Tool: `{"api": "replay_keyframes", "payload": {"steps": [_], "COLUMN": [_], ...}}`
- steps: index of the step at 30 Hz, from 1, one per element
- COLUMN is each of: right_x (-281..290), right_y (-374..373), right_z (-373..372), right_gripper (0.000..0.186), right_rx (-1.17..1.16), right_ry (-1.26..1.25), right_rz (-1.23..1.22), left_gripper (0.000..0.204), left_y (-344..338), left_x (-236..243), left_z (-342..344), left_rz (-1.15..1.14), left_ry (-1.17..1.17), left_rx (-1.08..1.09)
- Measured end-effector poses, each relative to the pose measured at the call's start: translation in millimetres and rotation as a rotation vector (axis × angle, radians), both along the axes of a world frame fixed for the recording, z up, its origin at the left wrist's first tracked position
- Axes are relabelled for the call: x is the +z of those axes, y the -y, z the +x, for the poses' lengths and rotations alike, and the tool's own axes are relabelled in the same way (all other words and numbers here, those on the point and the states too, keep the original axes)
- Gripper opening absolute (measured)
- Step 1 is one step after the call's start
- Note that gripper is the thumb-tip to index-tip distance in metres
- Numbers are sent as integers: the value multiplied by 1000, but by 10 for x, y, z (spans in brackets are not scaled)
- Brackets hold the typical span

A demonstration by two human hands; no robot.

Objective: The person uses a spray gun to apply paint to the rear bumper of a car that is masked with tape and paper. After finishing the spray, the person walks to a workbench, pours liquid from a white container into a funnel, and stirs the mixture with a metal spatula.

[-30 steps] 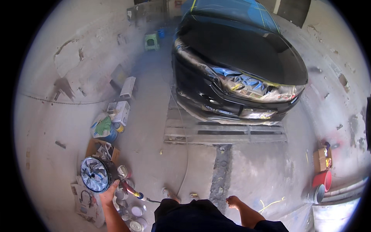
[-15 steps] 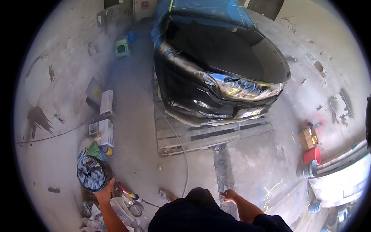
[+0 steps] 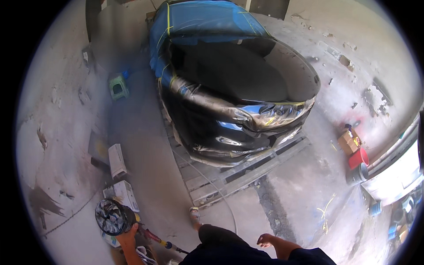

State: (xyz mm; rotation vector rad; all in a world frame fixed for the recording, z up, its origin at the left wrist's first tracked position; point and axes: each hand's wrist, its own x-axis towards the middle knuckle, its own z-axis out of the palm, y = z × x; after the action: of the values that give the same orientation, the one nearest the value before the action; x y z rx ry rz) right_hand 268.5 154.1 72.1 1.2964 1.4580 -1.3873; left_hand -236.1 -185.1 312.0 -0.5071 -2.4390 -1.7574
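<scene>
My left hand [image 3: 127,237] grips a spray gun [image 3: 137,229] topped by a round dark cup [image 3: 110,215] with a crumpled-looking top surface, and a hose runs from its fitting beneath me. My right hand [image 3: 265,240] hangs low over the concrete with its fingers curled and nothing visible in them. In front of me a car [image 3: 225,70] has glossy black panels, blue sheeting over its windscreen, yellow tape and crumpled masking along the front. It stands above slatted grey boards [image 3: 247,168], and my foot [image 3: 195,216] is near their front left corner.
Boxes [image 3: 118,161] and a green stool [image 3: 118,86] line the left side. A cardboard box [image 3: 349,143], red bucket [image 3: 357,159], grey bucket [image 3: 357,174] and other containers line the right. A hose [image 3: 212,185] crosses the floor. Haze hangs at the left.
My view has shifted as I moved forward, with a foot now by the boards and the car further left in view. The spray gun stays in my left hand.
</scene>
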Motion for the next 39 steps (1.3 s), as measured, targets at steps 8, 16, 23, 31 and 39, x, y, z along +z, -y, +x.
{"api": "replay_keyframes", "payload": {"steps": [8,16,23,31,39], "right_x": [-262,-271,-365,330,-364], "right_y": [79,-239,128,883,1173], "right_z": [-1789,-2988,-3571,-4571,-4914], "right_gripper": [36,34,24,52,34], "right_rx": [369,886,926,48,291], "right_ry": [-219,-286,-454,199,-143], "right_rz": [51,255,552,126,108], "left_gripper": [65,69,69,64,55], "left_y": [-531,-647,-771,-1019,-1351], "left_x": [318,619,504,469,113], "left_z": [-1565,-2947,-4193,-5163,-6029], "left_rz": [-47,2,-65,-36,-158], "left_ry": [-37,26,-34,-108,-170], "left_rx": [-86,-175,-232,-393,-382]}}
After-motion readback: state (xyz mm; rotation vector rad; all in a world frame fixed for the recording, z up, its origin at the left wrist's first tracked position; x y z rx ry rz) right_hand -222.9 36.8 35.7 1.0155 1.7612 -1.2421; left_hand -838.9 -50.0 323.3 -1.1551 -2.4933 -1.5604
